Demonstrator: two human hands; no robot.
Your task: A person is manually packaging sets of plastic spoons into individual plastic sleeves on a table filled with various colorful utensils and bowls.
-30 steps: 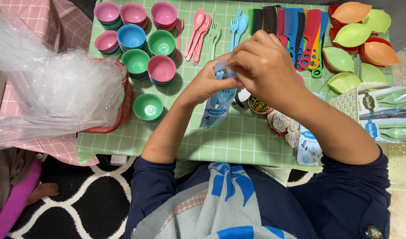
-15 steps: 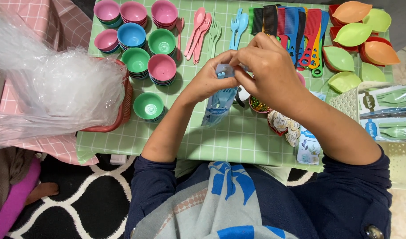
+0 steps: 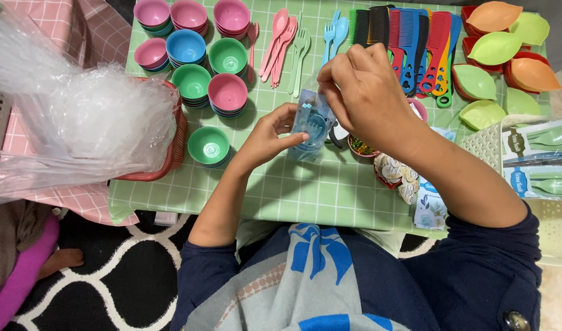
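A small clear plastic bag (image 3: 310,125) holding a blue plastic piece hangs above the green checked table (image 3: 305,190). My left hand (image 3: 267,136) grips the bag from its left side at mid-height. My right hand (image 3: 365,95) pinches the bag's top edge from the right and hides most of that corner. Stacks of small pink, blue and green bowls (image 3: 192,58) stand just left of the bag. Pink and green spoons and forks (image 3: 285,46) lie behind it.
A red basket heaped with clear plastic bags (image 3: 78,129) fills the left side. Coloured combs (image 3: 409,43) lie at the back. Leaf-shaped dishes (image 3: 501,55) sit at far right, above packed cutlery (image 3: 538,159) in a white basket. Small patterned cups (image 3: 397,175) stand by my right forearm.
Both hands stayed over the table's middle. My right hand shifted up to the bag's top edge, so more of the bag and its blue piece shows.
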